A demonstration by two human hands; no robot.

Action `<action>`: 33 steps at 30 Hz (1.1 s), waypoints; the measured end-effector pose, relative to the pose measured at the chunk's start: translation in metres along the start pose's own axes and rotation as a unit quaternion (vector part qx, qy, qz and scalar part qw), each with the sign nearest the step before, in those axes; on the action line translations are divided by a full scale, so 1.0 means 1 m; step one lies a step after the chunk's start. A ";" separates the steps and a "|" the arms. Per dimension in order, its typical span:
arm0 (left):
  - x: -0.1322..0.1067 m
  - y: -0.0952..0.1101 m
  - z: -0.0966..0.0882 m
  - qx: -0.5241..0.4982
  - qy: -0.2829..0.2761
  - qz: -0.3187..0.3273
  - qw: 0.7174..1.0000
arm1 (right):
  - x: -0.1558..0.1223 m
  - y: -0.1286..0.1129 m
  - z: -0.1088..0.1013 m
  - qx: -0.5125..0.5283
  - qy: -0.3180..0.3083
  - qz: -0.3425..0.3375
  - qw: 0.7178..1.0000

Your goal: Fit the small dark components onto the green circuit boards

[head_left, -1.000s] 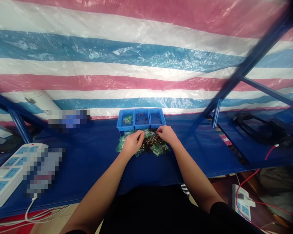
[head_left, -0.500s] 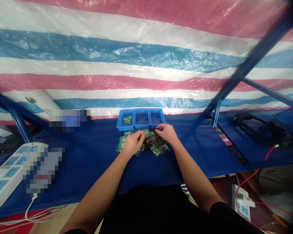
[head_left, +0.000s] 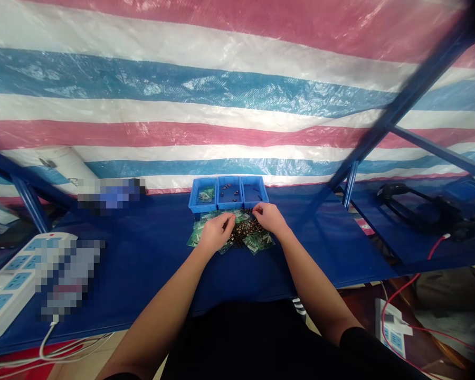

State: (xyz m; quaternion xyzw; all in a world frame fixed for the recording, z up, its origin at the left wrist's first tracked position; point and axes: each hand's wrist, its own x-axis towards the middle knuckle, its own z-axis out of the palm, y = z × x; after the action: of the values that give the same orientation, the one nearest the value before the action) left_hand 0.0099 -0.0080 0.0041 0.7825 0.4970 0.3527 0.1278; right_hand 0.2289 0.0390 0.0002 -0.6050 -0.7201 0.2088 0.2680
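Observation:
My left hand (head_left: 217,232) is closed in a pinch over the left part of a heap; whatever its fingertips hold is too small to make out. On the heap's right side, my right hand (head_left: 269,217) also has its fingers pinched together, just in front of the right bin. Between them lies a pile of small dark and brassy metal parts (head_left: 243,230). Green packets with pale pieces (head_left: 259,243) lie around and under the pile. Behind stand three blue bins: the left bin (head_left: 198,207) holds green packets, the middle bin (head_left: 229,205) and right bin (head_left: 252,180) a few small dark parts.
A white power strip (head_left: 27,264) and a blurred-out object (head_left: 73,279) lie at the left of the blue table (head_left: 142,274). A striped tarp (head_left: 221,126) hangs behind. Blue metal posts (head_left: 380,132) rise at both sides. A red cable (head_left: 404,287) hangs at right.
My right hand has shifted very slightly at the edge of the pile. My left hand keeps its pinch in the same place. The bins look the same.

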 end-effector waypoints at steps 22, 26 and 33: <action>-0.001 -0.004 0.003 -0.017 0.020 0.019 0.999 | -0.012 -0.040 0.015 0.464 -0.093 -0.013 0.881; -0.001 -0.004 0.002 -0.014 0.016 0.015 1.000 | -0.014 -0.043 0.013 0.464 -0.073 -0.014 0.883; -0.001 -0.005 0.003 -0.005 0.022 -0.011 1.000 | -0.014 -0.042 0.012 0.437 -0.094 -0.040 0.894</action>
State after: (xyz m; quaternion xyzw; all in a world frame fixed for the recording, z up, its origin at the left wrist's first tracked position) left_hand 0.0082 -0.0056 -0.0012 0.7685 0.5067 0.3703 0.1246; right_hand 0.1913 0.0185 0.0154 -0.3750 -0.6018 0.5475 0.4444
